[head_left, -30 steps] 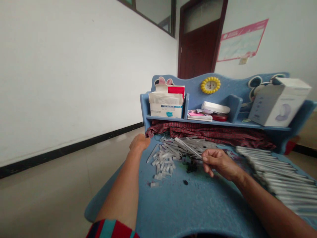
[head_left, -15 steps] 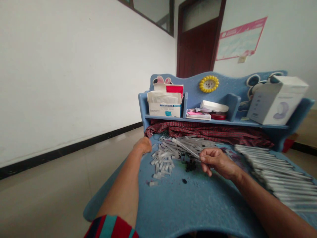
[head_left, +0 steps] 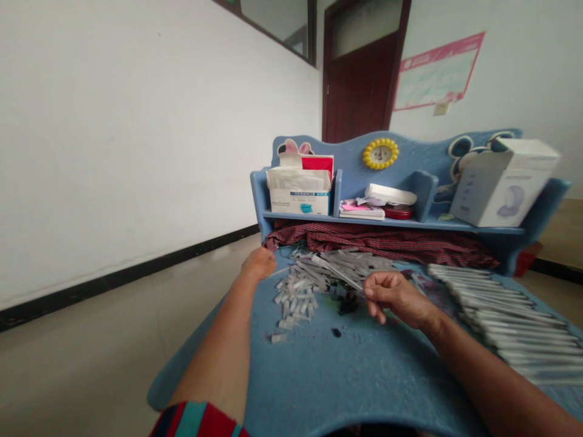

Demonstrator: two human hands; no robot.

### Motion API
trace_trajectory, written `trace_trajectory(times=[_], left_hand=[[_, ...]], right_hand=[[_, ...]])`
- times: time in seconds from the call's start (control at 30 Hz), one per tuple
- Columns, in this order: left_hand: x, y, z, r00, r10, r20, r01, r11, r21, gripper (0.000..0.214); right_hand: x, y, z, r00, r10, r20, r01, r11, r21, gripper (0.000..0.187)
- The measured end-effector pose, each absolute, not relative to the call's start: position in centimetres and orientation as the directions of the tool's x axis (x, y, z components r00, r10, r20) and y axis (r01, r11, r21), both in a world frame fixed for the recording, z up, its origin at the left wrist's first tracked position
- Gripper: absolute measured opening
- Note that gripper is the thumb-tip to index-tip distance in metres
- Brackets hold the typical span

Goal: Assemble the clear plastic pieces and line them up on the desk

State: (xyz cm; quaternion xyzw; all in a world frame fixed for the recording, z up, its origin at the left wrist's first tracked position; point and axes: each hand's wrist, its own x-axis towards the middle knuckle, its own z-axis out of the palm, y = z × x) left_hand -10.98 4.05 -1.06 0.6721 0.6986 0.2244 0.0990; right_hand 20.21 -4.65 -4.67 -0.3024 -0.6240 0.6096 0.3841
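My right hand (head_left: 395,295) pinches a thin grey stick (head_left: 339,275) by its near end, the stick pointing away to the upper left over a heap of similar grey sticks (head_left: 346,264). My left hand (head_left: 258,263) rests at the left edge of the blue desk (head_left: 346,376), fingers curled under, next to a scatter of short grey pieces (head_left: 296,297). What the left hand holds, if anything, is hidden. Small black bits (head_left: 348,305) lie just below the stick.
A row of long grey sticks (head_left: 505,318) lies along the desk's right side. Red checked cloth (head_left: 387,240) lies under a blue shelf (head_left: 392,223) holding a mask box (head_left: 298,193), papers and a large white box (head_left: 503,182). Behind are a dark door (head_left: 359,73) and a white wall.
The hands have hardly moved; the right hand still holds the stick. My view has shifted slightly, so everything sits a little further left and up in the picture.
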Motion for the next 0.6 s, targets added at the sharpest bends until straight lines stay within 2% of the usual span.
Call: trace_trajectory(times=[0.1, 0.17, 0.2, 0.23, 0.27, 0.33, 0.4, 0.6], left_hand=[[-10.0, 3.2, 0.1, -0.079, 0.98, 0.183, 0.851, -0.029, 0.524, 0.009], [-8.9, 2.3, 0.9, -0.004, 0.987, 0.163, 0.757, -0.103, 0.645, 0.019], [-8.2, 1.7, 1.3, 0.098, 0.988, 0.117, 0.565, -0.152, 0.811, 0.026], [-7.6, 1.2, 1.5, 0.215, 0.973, 0.088, 0.368, -0.164, 0.915, 0.032], [-7.0, 0.8, 1.7, 0.317, 0.945, 0.08, 0.206, -0.151, 0.967, 0.036], [-5.7, 0.2, 1.8, 0.458, 0.885, 0.089, -0.017, -0.091, 0.996, 0.041], [-4.6, 0.0, 1.5, 0.504, 0.856, 0.116, -0.134, -0.055, 0.989, 0.038], [-2.4, 0.2, 0.5, 0.447, 0.88, 0.16, -0.315, -0.013, 0.949, 0.02]], right_hand=[[20.1, -4.7, -4.6, -0.506, 0.852, 0.131, -0.104, 0.09, -0.99, 0.024], [19.9, -4.7, -4.5, -0.487, 0.861, 0.148, -0.123, 0.101, -0.987, 0.024], [19.8, -4.7, -4.5, -0.479, 0.865, 0.152, -0.131, 0.102, -0.986, 0.025], [19.6, -4.7, -4.5, -0.472, 0.868, 0.154, -0.138, 0.1, -0.985, 0.025], [19.5, -4.7, -4.5, -0.466, 0.871, 0.153, -0.143, 0.096, -0.985, 0.026], [19.2, -4.7, -4.5, -0.457, 0.876, 0.151, -0.15, 0.092, -0.984, 0.027], [18.9, -4.8, -4.6, -0.444, 0.883, 0.154, -0.157, 0.093, -0.983, 0.028], [18.2, -4.9, -4.6, -0.404, 0.899, 0.167, -0.177, 0.102, -0.979, 0.027]])
